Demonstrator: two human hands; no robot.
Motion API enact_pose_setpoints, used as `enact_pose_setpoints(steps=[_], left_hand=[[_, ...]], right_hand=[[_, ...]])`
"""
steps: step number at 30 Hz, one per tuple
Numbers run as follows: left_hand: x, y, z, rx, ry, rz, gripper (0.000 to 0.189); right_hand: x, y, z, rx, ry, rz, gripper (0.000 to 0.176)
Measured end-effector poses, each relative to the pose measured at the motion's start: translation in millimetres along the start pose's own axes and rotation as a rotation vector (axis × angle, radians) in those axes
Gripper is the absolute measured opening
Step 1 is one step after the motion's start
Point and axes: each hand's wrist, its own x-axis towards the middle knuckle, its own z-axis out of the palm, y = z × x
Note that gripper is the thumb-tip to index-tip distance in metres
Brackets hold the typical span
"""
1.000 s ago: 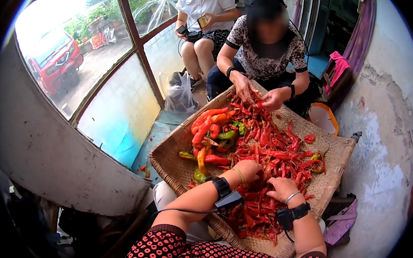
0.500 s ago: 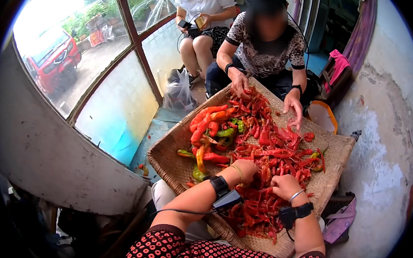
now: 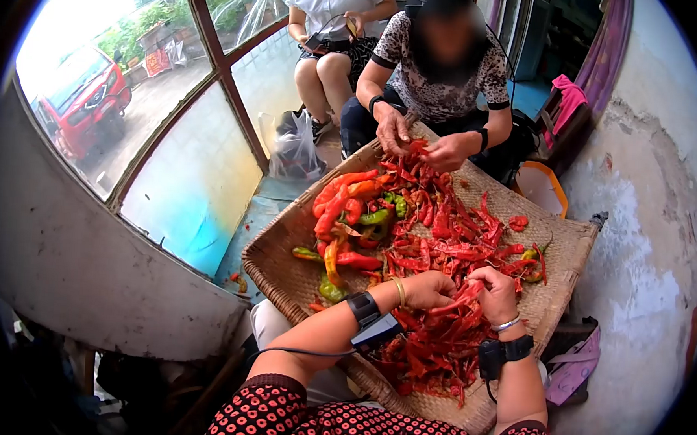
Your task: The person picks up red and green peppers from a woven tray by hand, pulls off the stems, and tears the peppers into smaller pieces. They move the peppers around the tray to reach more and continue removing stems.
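Note:
Over a shallow woven basket (image 3: 544, 318), my left hand (image 3: 430, 289) and my right hand (image 3: 496, 296) are close together. My right hand pinches the upper end of a red chili pepper (image 3: 464, 298) that slants between the two hands. The fingers of my left hand are curled at its lower end. Below both hands lies a heap of wrinkled red chilies (image 3: 432, 356). Larger red peppers (image 3: 333, 209) and a few green peppers (image 3: 376, 219) sit at the basket's left side.
Across the basket a co-worker's hands (image 3: 427, 147) handle chilies at the far corner. Another person sits behind with a small device. A plastic bag (image 3: 295, 148) stands on the floor at left, an orange-rimmed container (image 3: 543, 188) at right. Walls flank both sides.
My hands have lifted slightly from the heap, with a chili now visible between them. The co-worker's hand on the right has moved in beside the other hand.

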Motion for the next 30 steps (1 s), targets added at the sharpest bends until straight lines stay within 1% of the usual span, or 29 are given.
enact_pose_setpoints(steps=[1,3,4,5,6,7,8,9,11,12,13,15,16,17,19,21,23,25,26,27,29,30], left_hand=[[-2.1,4.4,-2.7,0.001,0.0,0.0,0.018],[-11.0,17.4,-12.7,0.295,-0.066,-0.092,0.013],[-13.6,18.9,-15.4,0.27,-0.073,-0.126,0.014],[-12.8,14.8,-17.8,0.271,-0.072,-0.126,0.014],[-10.8,6.9,-21.0,0.244,0.076,-0.059,0.014],[-11.9,11.0,-24.0,0.218,0.222,0.009,0.015],[-10.7,17.6,-28.4,0.011,0.324,-0.096,0.017],[-10.7,19.7,-28.9,-0.312,0.449,-0.01,0.02],[1.7,13.8,-25.5,-0.507,0.756,0.233,0.023],[1.1,6.1,-30.1,-0.388,0.757,0.139,0.03],[3.6,-5.2,-31.2,-0.39,0.758,0.138,0.03],[5.6,-26.2,-24.8,0.218,0.779,0.108,0.033],[-4.5,-1.5,-23.0,0.304,0.675,0.077,0.031],[-5.6,0.4,-22.0,0.319,0.586,0.016,0.031],[-10.8,11.1,-19.2,0.6,0.544,-0.129,0.03],[-9.7,12.1,-21.4,0.792,0.492,-0.303,0.028],[-10.9,-9.4,-26.0,0.891,0.56,-0.23,0.025],[-11.8,-8.3,-30.1,0.925,0.522,-0.306,0.025],[-10.6,-9.3,-29.8,0.921,0.527,-0.349,0.025],[-10.7,-11.7,-29.6,0.93,0.545,-0.318,0.025],[-9.8,-14.3,-29.4,0.933,0.513,-0.292,0.025],[-9.3,-12.1,-27.5,0.93,0.505,-0.292,0.025]], right_hand=[[-1.1,1.2,-2.6,0.001,0.001,-0.001,0.01],[-1.4,2.4,-9.0,0.058,0.044,0.209,0.011],[-0.2,2.9,-11.0,0.066,0.05,0.25,0.016],[0.0,5.6,-12.7,0.066,0.051,0.249,0.016],[-0.3,10.8,-13.7,-0.035,-0.029,0.295,0.019],[-0.7,17.7,-14.8,-0.137,-0.107,0.34,0.022],[-2.5,30.5,-14.7,-0.175,-0.181,0.357,0.029],[-2.1,29.2,-14.7,-0.175,-0.175,0.356,0.029],[-1.6,23.9,-11.9,-0.356,-0.36,0.26,0.03],[-0.9,16.6,-11.5,-0.261,-0.427,0.343,0.032],[0.3,14.4,-11.7,-0.261,-0.429,0.344,0.032],[-1.5,13.5,-10.9,-0.234,-0.516,0.353,0.033],[-1.8,18.1,-9.8,-0.255,-0.532,0.309,0.035],[-1.8,19.1,-11.0,-0.152,-0.589,0.393,0.034],[-2.4,14.0,-14.8,-0.077,-0.676,0.496,0.033],[-3.0,15.4,-18.7,-0.051,-0.671,0.511,0.032],[2.2,17.0,-22.0,0.138,-0.489,0.57,0.031],[5.1,25.8,-17.9,0.387,-0.084,0.418,0.028],[6.1,30.0,-18.1,0.371,0.045,0.483,0.03],[7.6,29.2,-18.6,0.265,0.084,0.475,0.032],[3.1,52.3,-13.8,-0.113,0.053,0.383,0.032],[3.5,46.0,-11.7,-0.36,0.046,0.218,0.029]])
